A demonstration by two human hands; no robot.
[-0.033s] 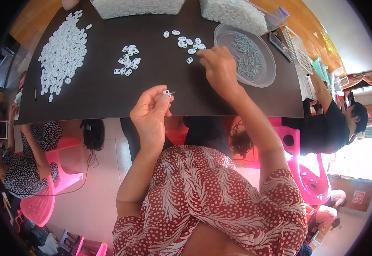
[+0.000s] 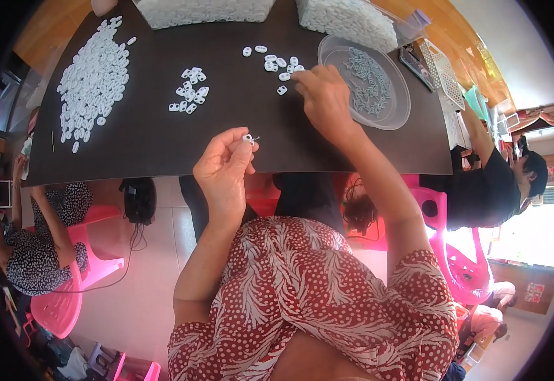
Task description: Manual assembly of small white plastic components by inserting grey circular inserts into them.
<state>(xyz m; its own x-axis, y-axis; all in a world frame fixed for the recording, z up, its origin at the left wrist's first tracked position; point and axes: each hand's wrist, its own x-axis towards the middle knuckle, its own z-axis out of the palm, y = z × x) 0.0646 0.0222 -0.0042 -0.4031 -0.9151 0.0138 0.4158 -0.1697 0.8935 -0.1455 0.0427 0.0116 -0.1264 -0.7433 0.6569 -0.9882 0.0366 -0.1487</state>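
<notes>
My left hand (image 2: 223,171) is near the front edge of the dark table, pinching a small white plastic piece (image 2: 247,138) between thumb and fingers. A thin grey screw-like pin sticks out of that piece to the right. Farther right, my right hand (image 2: 324,95) is curled, its fingertips at the edge of a loose group of oval white plastic pieces (image 2: 281,62). Whatever those fingertips hold, if anything, is hidden. Beside this hand, a round clear tray (image 2: 399,114) contains many small grey screws (image 2: 369,82). Another small cluster of white pieces (image 2: 191,92) lies left of centre.
A large heap of white pieces (image 2: 96,82) covers the table's left side. Two clear bins, a left one (image 2: 207,13) and a right one (image 2: 347,24), stand full at the back. A phone (image 2: 417,66) and a perforated white basket (image 2: 442,73) lie right. Other people sit at both sides.
My right hand has shifted very slightly to the left over the white pieces. My left hand stays in place with its piece.
</notes>
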